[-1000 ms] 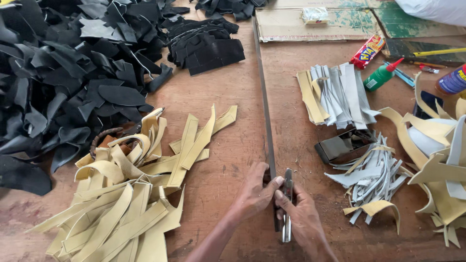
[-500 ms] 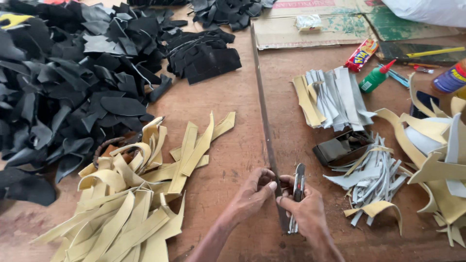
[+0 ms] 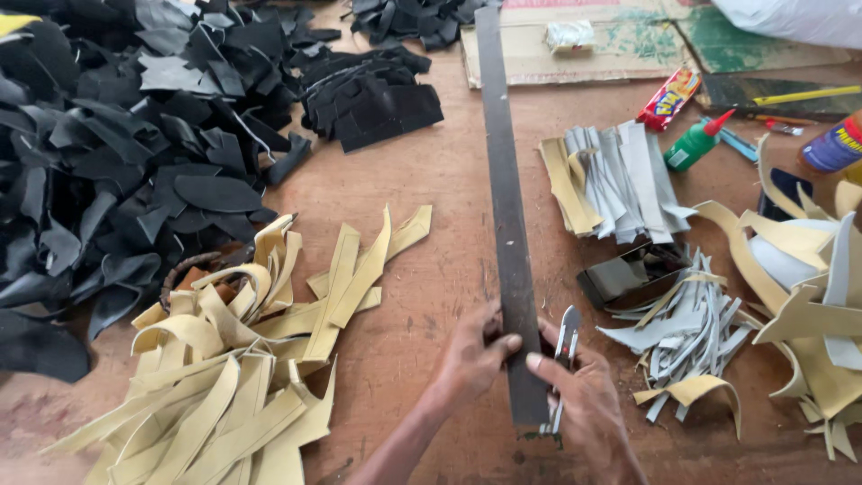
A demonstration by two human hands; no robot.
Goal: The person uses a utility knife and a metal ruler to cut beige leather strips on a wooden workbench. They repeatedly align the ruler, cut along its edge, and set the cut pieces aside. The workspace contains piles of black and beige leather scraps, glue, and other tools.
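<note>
While the left hand (image 3: 473, 352) is pinching the near end of the long dark bar (image 3: 508, 224) to steady it flat on the desk (image 3: 431, 180), the right hand (image 3: 584, 404) is gripping a metal cutter (image 3: 566, 337) beside it, tan strips (image 3: 233, 359) piled nearby.

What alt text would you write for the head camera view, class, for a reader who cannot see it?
A person's left hand and right hand grip the near end of a long dark metal straightedge on a wooden worktable; the right hand also holds a small metal knife. Tan leather strips lie left, black leather offcuts beyond, grey strips right.
</note>
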